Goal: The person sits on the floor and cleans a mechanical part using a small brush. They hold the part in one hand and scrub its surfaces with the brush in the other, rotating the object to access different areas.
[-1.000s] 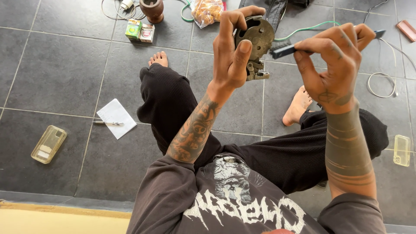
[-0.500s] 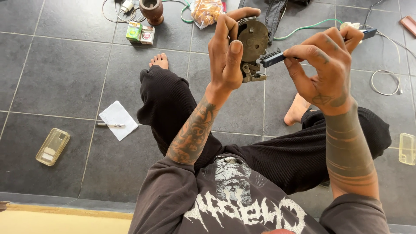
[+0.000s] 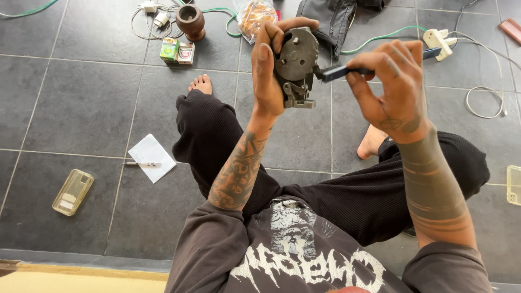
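Metal part [image 3: 296, 62] clamped in left hand [image 3: 271, 70]; right hand [image 3: 391, 87] grips screwdriver [image 3: 347, 69] above tiles [image 3: 81, 103].

From my feed, the left hand [image 3: 271, 70] sits at upper centre of the frame, wrapped around a metal part [image 3: 296, 62]. Just right of it, the right hand [image 3: 393, 89] holds a tool [image 3: 339, 71] whose tip touches the part. Lower left on the floor [image 3: 70, 97] lies a phone case [image 3: 72, 191], with a paper [image 3: 152, 157] to its right and a pen [image 3: 141, 164] on that paper. Along the top left sit a cup [image 3: 190, 20] and two small boxes [image 3: 178, 51] below it. A snack bag [image 3: 256, 17] lies top centre, a plug [image 3: 438, 39] upper right.
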